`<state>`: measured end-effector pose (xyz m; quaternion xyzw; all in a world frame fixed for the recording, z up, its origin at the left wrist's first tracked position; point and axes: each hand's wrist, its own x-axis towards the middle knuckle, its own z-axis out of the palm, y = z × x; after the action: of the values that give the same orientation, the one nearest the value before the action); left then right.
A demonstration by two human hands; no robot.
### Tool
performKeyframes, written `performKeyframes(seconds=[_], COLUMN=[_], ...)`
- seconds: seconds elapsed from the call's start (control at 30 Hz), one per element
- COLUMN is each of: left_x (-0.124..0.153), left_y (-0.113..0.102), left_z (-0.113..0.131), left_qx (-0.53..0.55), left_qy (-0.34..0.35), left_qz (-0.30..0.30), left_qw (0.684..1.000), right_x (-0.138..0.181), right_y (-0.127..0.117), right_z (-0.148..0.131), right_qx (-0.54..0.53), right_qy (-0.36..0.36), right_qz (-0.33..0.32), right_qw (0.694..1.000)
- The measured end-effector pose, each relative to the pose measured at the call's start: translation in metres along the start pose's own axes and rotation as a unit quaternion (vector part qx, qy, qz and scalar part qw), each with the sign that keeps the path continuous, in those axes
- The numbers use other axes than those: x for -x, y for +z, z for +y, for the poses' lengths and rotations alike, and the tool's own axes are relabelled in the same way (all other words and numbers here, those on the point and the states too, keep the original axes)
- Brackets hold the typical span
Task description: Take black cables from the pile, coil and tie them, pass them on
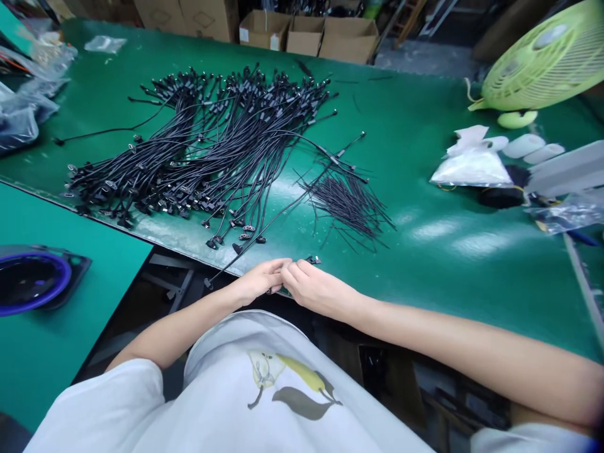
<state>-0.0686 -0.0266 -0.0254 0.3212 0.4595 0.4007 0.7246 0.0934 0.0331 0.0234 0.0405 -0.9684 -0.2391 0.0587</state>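
At the front edge of the green table, my left hand (pixel 262 281) and my right hand (pixel 311 286) meet with their fingers pinched together. A black cable (pixel 313 259) is between them; one connector end sticks out above my right fingers, and a dark bit shows under my left. Most of it is hidden by the fingers. Just beyond lies a loose heap of thin black ties (pixel 349 204). To the left spreads a large pile of black cables (pixel 212 145) with connectors at both ends. One loose cable (pixel 283 211) runs diagonally from the ties toward the table edge.
A green fan (pixel 542 60) stands at the far right. Near it are a white plastic bag (pixel 472 167) and white rolls (pixel 523 146). Clear plastic bags (pixel 23 113) lie at the far left. A blue-rimmed bowl-like object (pixel 66 280) sits left. Cardboard boxes (pixel 304 36) stand behind.
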Motion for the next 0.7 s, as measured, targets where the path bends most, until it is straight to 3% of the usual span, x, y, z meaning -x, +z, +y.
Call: performKeyframes(seconds=[0.13, 0.3, 0.43, 0.5, 0.57, 0.67, 0.7], left_x=[-0.003, -0.007, -0.01, -0.009, -0.003, 0.012, 0.017], left_y=[0.006, 0.01, 0.011, 0.011, 0.011, 0.01, 0.01], left_z=[-0.007, 0.003, 0.023, 0.032, 0.04, 0.046, 0.045], left_qx=[-0.008, 0.016, 0.093, 0.072, -0.011, -0.2, -0.256], left_qy=[-0.005, 0.066, 0.101, 0.148, 0.219, 0.319, 0.336], left_qz=[0.039, 0.111, 0.176, 0.199, 0.21, 0.176, 0.159], left_qw=[0.999, 0.991, 0.975, 0.966, 0.953, 0.909, 0.892], right_x=[-0.007, -0.019, -0.029, -0.03, -0.027, -0.013, -0.008], right_y=[0.004, 0.017, 0.017, 0.015, 0.016, 0.019, 0.02], right_z=[-0.006, 0.014, 0.02, 0.011, 0.002, 0.001, 0.004], right_qx=[-0.027, -0.092, -0.179, -0.239, -0.341, -0.517, -0.545], right_qy=[0.038, 0.134, 0.247, 0.322, 0.381, 0.415, 0.423], right_qz=[-0.036, -0.089, -0.006, 0.061, 0.112, 0.12, 0.114], right_qw=[0.998, 0.983, 0.952, 0.914, 0.852, 0.739, 0.715])
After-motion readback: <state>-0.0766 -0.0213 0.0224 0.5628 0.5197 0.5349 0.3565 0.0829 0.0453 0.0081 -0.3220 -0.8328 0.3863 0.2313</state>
